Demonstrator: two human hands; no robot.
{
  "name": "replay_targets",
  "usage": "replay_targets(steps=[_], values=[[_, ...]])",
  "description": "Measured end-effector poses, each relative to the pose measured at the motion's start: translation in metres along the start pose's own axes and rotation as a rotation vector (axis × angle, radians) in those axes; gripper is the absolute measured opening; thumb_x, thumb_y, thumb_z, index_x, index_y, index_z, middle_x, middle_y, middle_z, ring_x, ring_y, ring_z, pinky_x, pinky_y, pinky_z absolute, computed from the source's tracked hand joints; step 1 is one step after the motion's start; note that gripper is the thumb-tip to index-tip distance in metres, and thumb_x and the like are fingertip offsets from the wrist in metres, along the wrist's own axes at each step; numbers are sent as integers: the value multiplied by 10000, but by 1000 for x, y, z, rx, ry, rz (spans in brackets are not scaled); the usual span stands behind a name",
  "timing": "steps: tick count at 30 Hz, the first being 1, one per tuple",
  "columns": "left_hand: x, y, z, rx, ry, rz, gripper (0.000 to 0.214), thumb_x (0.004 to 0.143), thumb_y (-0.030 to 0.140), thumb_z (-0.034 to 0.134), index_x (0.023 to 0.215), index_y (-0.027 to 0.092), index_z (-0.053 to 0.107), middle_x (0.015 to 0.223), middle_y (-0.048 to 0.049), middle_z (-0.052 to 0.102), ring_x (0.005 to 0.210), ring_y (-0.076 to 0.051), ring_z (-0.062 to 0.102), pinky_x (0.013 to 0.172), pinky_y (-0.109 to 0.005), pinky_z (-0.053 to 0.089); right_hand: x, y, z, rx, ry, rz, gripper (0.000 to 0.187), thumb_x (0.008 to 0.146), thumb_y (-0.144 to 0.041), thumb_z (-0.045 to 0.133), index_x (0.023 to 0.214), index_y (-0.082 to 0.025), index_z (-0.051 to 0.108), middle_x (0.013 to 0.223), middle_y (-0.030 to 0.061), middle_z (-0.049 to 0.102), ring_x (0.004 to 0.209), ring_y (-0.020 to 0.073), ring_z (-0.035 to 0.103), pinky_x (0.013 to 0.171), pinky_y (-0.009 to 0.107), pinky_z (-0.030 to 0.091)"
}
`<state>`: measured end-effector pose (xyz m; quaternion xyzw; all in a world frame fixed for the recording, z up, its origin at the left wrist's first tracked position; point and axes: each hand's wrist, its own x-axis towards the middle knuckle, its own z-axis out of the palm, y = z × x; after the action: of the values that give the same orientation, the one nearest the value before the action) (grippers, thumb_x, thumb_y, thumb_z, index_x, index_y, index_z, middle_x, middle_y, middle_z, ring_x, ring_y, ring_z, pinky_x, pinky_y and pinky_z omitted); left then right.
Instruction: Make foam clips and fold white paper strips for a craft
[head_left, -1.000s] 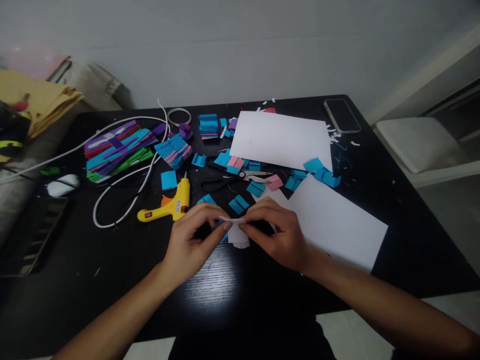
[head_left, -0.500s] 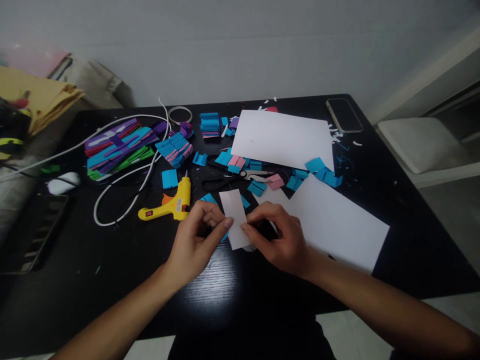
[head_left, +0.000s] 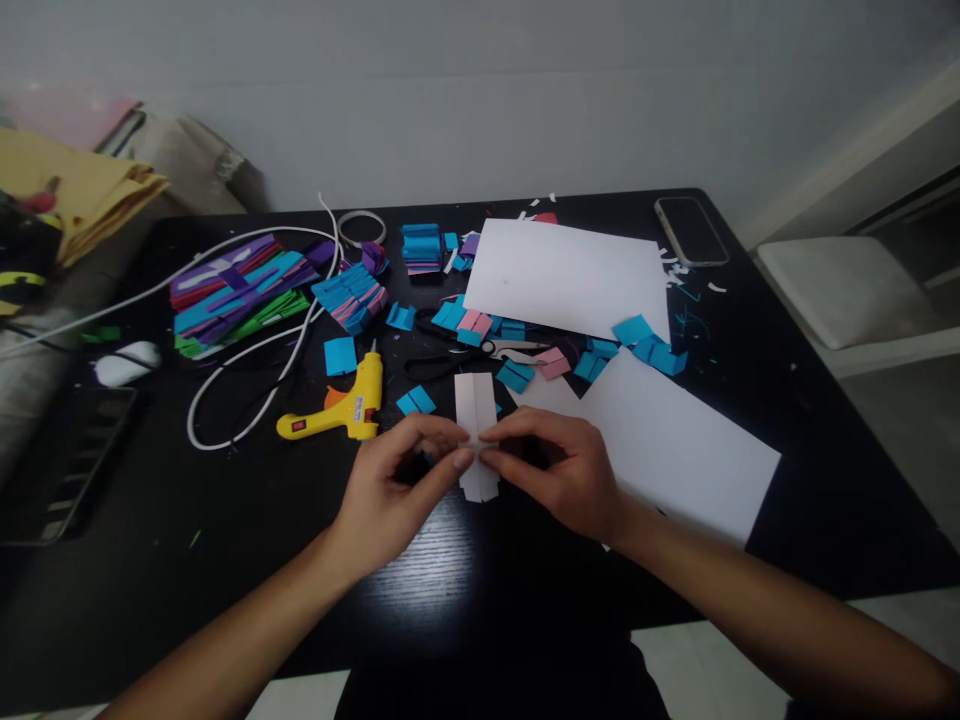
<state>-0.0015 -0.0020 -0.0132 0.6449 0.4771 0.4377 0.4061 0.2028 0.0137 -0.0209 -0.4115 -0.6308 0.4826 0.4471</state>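
A narrow white paper strip (head_left: 475,398) with a crease down its length is upright between my two hands, above the near part of the black table. My left hand (head_left: 401,482) pinches its left edge between thumb and fingers. From the other side my right hand (head_left: 559,465) pinches the right edge, fingertips almost meeting the left ones at the middle. Just left of the strip lies a small blue paper piece (head_left: 416,401). Beyond it are scissors (head_left: 442,365) with black handles, partly covered by blue and pink folded pieces (head_left: 553,362).
A yellow glue gun (head_left: 352,402) lies left of my hands. White sheets (head_left: 675,440) spread to the right and back. Bundled coloured strips (head_left: 240,290), a looped white cable (head_left: 196,400) and a mouse (head_left: 127,364) occupy the left. A phone (head_left: 690,230) rests at the back right.
The white strip has turned from tilted to nearly straight, and its lengthwise crease now shows. Both hands have come closer together at its middle.
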Motion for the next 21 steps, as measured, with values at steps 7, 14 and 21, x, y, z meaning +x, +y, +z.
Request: replay_targets(steps=[7, 14, 21], values=[[0, -3, -2, 90, 16, 71, 147, 873, 189, 799, 1014, 220, 771, 793, 9, 717, 692, -113, 658, 645, -228, 543, -1, 0, 0, -19, 22, -7, 157, 849, -216, 822, 998, -261, 808, 904, 23, 794, 758, 170, 703, 672, 318, 579], [-2, -5, -3, 120, 59, 113, 141, 873, 200, 814, 1007, 232, 791, 806, 7, 741, 719, -120, 677, 659, -239, 546, -1, 0, 0, -8, 56, -59, 144, 841, -203, 848, 968, -264, 819, 904, 26, 802, 809, 182, 746, 727, 329, 609], [-1, -5, -2, 145, 73, 119, 99, 867, 204, 819, 960, 231, 797, 842, -6, 776, 742, -141, 706, 674, -261, 562, -3, 2, 1, -36, 73, -92, 147, 858, -206, 838, 980, -287, 825, 922, 21, 807, 830, 188, 757, 770, 346, 638]])
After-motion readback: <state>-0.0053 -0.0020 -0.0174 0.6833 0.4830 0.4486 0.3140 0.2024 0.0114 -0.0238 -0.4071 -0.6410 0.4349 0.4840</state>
